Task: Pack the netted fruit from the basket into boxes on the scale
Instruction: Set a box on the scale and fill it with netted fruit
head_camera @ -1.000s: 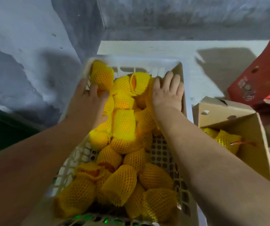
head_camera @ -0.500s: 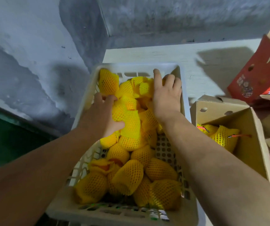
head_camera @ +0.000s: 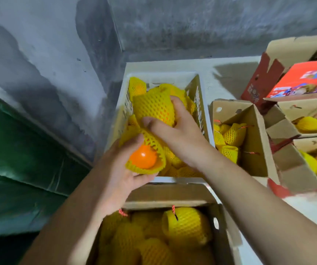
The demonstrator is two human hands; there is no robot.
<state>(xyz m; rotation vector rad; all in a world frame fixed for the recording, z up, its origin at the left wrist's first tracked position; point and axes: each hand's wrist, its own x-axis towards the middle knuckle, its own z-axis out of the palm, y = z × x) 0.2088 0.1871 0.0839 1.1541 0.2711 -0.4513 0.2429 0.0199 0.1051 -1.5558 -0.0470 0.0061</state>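
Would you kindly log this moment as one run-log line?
left hand: holds netted fruit | right hand: grips second netted fruit | both over basket

Left hand (head_camera: 121, 169) cupped and gripping, right hand (head_camera: 178, 134) curled, forearms converging.

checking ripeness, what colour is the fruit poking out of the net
Bright orange fruit, in a yellow net; head view.

Two bare forearms, no sleeves in view, left hand (head_camera: 115, 176) and right hand (head_camera: 180, 134) ungloved (no rings or watch visible), short fingernails
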